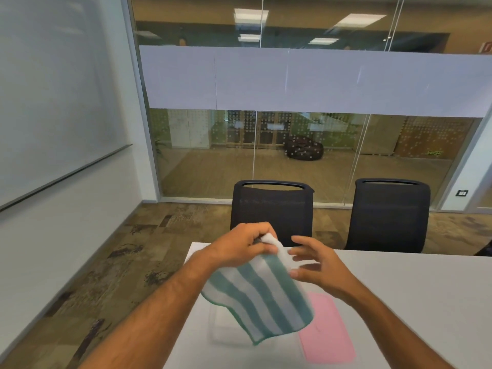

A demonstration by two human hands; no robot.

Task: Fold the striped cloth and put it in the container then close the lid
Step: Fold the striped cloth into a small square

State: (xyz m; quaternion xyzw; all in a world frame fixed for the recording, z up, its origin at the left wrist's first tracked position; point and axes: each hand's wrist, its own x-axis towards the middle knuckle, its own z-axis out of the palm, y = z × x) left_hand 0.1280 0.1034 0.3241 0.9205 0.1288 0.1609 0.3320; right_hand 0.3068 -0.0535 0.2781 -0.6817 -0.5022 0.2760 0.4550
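Observation:
The striped cloth (261, 294), green and white, hangs in the air above the table. My left hand (245, 243) pinches its top corner. My right hand (316, 265) is beside the cloth's right edge, fingers spread, its fingertips at or just touching the fabric. Under the hanging cloth stands a clear container (226, 328), mostly hidden by the cloth. A pink lid (330, 334) lies flat on the table to the container's right.
The white table (412, 288) stretches to the right; its left edge runs close to the container. Two black office chairs (271, 209) (386, 214) stand at the far side. A glass wall is behind them, and patterned carpet lies to the left.

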